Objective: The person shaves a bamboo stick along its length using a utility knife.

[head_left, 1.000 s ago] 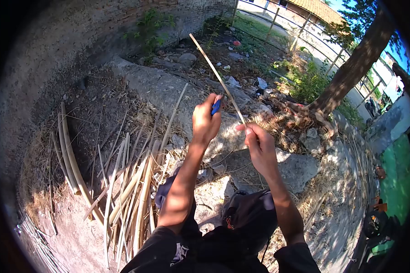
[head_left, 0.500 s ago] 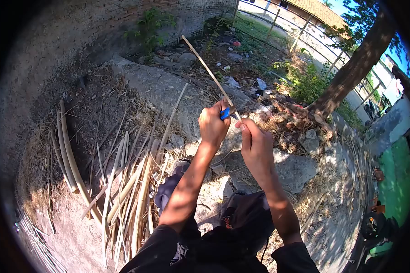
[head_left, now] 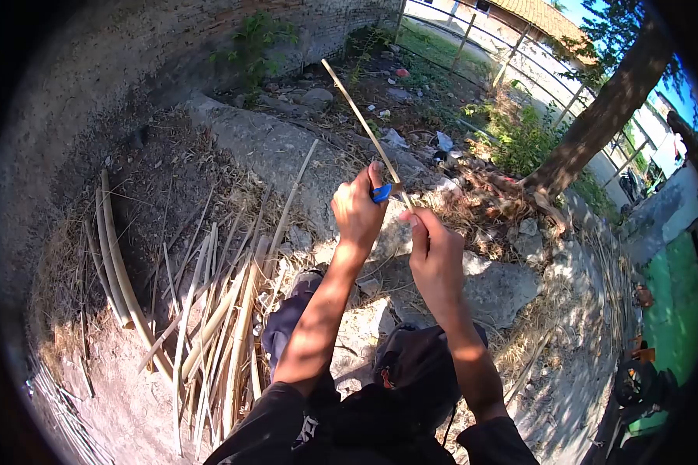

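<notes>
My left hand [head_left: 357,211] is closed around the blue handle of a small knife [head_left: 381,194]. The blade points right and lies against a thin bamboo strip [head_left: 357,112], which slants away up and to the left. Between thumb and fingers, my right hand [head_left: 437,252] pinches the strip's near end, just below the blade. Whether the left thumb also presses on the strip I cannot tell. Both hands are raised in front of my knees, close together.
Split bamboo strips [head_left: 244,333] lie heaped on the ground to my left, with longer curved poles [head_left: 116,256] beyond. Large rocks [head_left: 500,291] lie ahead of my feet. A leaning tree trunk [head_left: 609,116] rises at the right; a brick wall [head_left: 171,54] runs along the left.
The strip's far tip has swung slightly right. My left hand and the knife have shifted a little left, and the right hand still pinches the strip.
</notes>
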The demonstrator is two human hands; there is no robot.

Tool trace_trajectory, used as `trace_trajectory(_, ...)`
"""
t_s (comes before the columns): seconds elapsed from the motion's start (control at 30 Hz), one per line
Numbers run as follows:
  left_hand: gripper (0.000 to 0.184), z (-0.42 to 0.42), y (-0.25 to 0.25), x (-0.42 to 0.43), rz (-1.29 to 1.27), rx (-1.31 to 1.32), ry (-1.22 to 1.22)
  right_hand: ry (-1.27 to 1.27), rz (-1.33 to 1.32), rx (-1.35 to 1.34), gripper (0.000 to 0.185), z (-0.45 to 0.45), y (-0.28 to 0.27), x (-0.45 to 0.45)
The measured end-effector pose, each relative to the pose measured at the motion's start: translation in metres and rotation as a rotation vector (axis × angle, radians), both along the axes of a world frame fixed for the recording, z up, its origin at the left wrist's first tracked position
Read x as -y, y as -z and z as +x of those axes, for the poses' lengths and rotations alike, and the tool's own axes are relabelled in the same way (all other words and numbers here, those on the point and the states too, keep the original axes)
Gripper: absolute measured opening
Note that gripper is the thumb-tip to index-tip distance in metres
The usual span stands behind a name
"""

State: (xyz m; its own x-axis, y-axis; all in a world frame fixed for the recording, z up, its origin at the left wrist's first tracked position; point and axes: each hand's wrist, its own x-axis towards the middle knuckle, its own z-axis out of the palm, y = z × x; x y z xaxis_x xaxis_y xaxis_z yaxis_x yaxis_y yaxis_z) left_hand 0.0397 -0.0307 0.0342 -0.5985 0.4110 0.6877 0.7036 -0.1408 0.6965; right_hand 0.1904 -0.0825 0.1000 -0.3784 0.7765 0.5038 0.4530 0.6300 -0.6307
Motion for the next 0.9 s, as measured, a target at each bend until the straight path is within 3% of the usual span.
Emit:
trace_trajectory(0.13,0.039,-0.009,0.006,-0.004,-0.027,0.029,0.054,0.031,0.074,0.01,0.018,0.002,0.004,-0.002)
trace_trajectory(0.23,0.036,-0.023,0.001,0.006,-0.159,0.226,0.176,0.018,0.076,-0.033,0.023,0.002,0.013,0.003)
trace_trajectory(0.33,0.033,-0.04,0.003,0.001,-0.093,0.257,0.082,0.012,0.032,-0.063,0.024,0.007,0.022,0.006)
trace_trajectory(0.47,0.032,-0.039,0.002,0.005,-0.068,0.296,0.237,0.044,0.014,-0.033,0.024,0.01,0.018,0.006)
trace_trajectory(0.6,0.024,-0.03,0.012,-0.003,-0.084,0.2,0.252,0.063,-0.018,0.001,0.024,0.011,0.01,0.003)
trace_trajectory(0.7,0.013,-0.032,0.013,-0.005,-0.067,0.179,0.451,0.07,0.03,-0.026,0.024,0.011,0.009,-0.003)
trace_trajectory(0.83,0.012,-0.03,0.006,-0.002,-0.06,0.18,0.503,0.07,0.116,-0.053,0.023,0.013,0.011,-0.011)
trace_trajectory(0.9,0.021,-0.032,0.003,0.003,-0.145,0.176,0.618,0.073,0.132,-0.051,0.023,0.013,0.009,-0.013)
